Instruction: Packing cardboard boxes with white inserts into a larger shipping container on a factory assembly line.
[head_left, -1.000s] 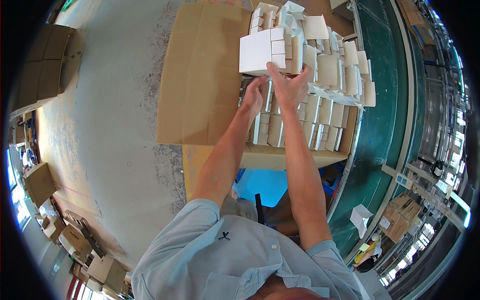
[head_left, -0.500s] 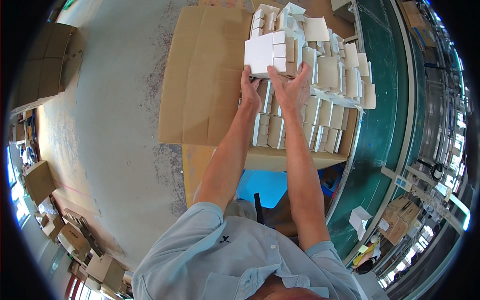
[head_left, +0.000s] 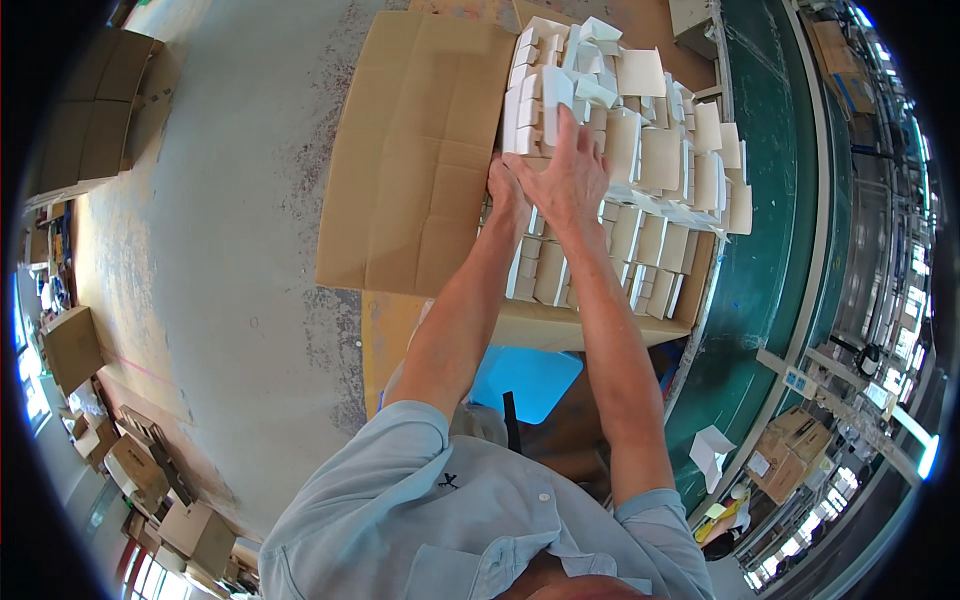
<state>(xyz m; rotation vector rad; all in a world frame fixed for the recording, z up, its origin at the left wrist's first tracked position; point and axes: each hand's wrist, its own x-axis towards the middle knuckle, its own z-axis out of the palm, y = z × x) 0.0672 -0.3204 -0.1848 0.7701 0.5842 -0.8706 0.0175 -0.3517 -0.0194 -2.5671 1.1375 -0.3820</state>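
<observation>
A large brown carton (head_left: 610, 325) is packed with small white boxes, several with flaps up and tan inner pieces. At its left side, a white box (head_left: 512, 118) stands on edge in the row, a white panel (head_left: 556, 88) rising beside it. My left hand (head_left: 509, 188) is closed at the near end of this white box, its fingers partly hidden. My right hand (head_left: 566, 172) grips it from the right, thumb at the near corner and index finger on the panel. The two hands touch at the thumbs.
A wide carton flap (head_left: 415, 150) spreads out to the left. Along the right runs a green work surface (head_left: 765, 230) with a folded white piece (head_left: 711, 455) on it. Below the carton sits a blue panel (head_left: 525, 383). Other cartons (head_left: 72, 348) stand at far left.
The white box, earlier held flat above the carton with its broad face up, now stands on edge in the left row. My right hand has shifted left, close to my left hand.
</observation>
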